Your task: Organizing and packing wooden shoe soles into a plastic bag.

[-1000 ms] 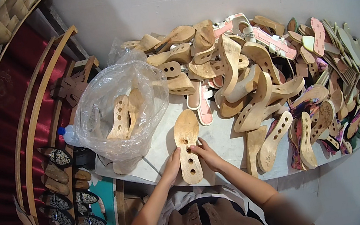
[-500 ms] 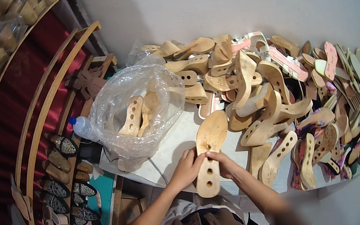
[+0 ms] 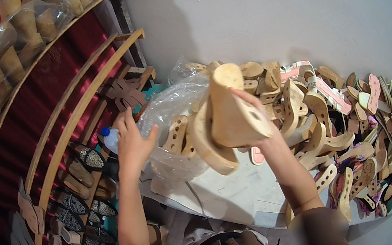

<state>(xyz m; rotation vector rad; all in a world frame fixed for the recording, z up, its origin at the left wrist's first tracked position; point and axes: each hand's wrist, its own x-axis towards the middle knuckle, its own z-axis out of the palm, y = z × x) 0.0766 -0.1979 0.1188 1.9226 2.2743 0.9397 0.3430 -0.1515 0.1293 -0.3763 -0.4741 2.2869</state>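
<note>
My right hand [image 3: 272,135] is closed around a chunky pale wooden shoe sole [image 3: 236,118], lifted above the table. Its thick wedge-shaped heel points up, and a curved wooden part [image 3: 209,146] lies against its left side. Whether these are one piece or two soles together I cannot tell. To the left, my left hand [image 3: 132,141] is raised with its fingers spread and nothing in it. It is beside the clear plastic bag [image 3: 165,109], which lies open. Inside the bag are wooden soles with round holes [image 3: 175,133], partly hidden by the lifted sole.
A heap of wooden soles [image 3: 320,138] covers the right of the white table [image 3: 219,199], with pink straps and thin sole sheets at its far end. Left stands a wooden rack [image 3: 67,128] holding shoes. A blue-capped bottle [image 3: 110,139] is near my left hand.
Both hands held one sole low in front of me; now the right hand has raised the wooden piece up and forward. My left hand has let go and moved left, fingers spread. The view has shifted.
</note>
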